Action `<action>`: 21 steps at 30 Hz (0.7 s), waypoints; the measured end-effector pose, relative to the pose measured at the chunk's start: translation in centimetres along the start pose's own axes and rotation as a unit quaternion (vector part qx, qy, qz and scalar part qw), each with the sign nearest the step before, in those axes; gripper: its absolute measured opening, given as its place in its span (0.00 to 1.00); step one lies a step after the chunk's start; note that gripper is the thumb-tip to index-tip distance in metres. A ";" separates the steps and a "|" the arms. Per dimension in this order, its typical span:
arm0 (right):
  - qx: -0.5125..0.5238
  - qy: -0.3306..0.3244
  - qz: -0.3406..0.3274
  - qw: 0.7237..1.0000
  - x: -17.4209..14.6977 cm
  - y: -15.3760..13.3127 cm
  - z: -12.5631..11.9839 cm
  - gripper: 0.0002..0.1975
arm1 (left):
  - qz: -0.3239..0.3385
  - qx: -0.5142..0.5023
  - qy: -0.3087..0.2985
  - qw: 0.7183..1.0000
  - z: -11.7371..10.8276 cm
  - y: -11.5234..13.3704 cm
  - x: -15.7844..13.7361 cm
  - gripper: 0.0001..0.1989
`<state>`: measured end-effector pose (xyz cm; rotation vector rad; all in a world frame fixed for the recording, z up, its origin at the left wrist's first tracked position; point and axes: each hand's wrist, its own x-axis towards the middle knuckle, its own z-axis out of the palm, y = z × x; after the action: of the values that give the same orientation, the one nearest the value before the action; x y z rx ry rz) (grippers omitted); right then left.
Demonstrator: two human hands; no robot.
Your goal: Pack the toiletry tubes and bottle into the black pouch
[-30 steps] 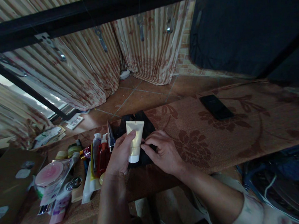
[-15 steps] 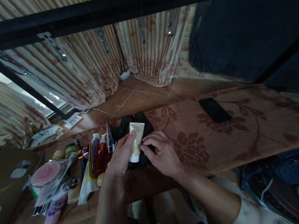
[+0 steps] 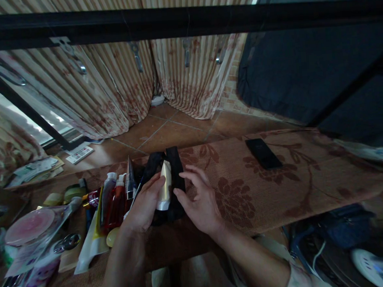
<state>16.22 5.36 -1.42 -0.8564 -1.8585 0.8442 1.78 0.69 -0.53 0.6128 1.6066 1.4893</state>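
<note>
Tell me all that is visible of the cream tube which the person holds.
The cream tube is pale yellow, looks like soft plastic, and has a white cap at its lower end. It stands nearly upright, seen edge-on, with the flat crimped end on top. The left hand grips it from the left side; the right hand is open just beside it, and whether it touches cannot be told. The tube is over an open black pouch on the flowered mat. Any print is too dim to read.

A black phone point(image 3: 263, 153) lies on the floral mat point(image 3: 279, 176), with striped curtains point(image 3: 115, 92) hanging behind the tiled floor point(image 3: 174, 129).
</note>
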 end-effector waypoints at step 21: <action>0.036 -0.041 -0.007 0.998 -0.1 0.2 0.0 0.14 | 0.044 0.018 -0.028 0.998 1.8 1.4 -0.6 0.22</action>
<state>16.28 5.38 -1.64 -0.7727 -1.8904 0.9446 3.35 1.41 1.06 0.7472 1.5850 1.4966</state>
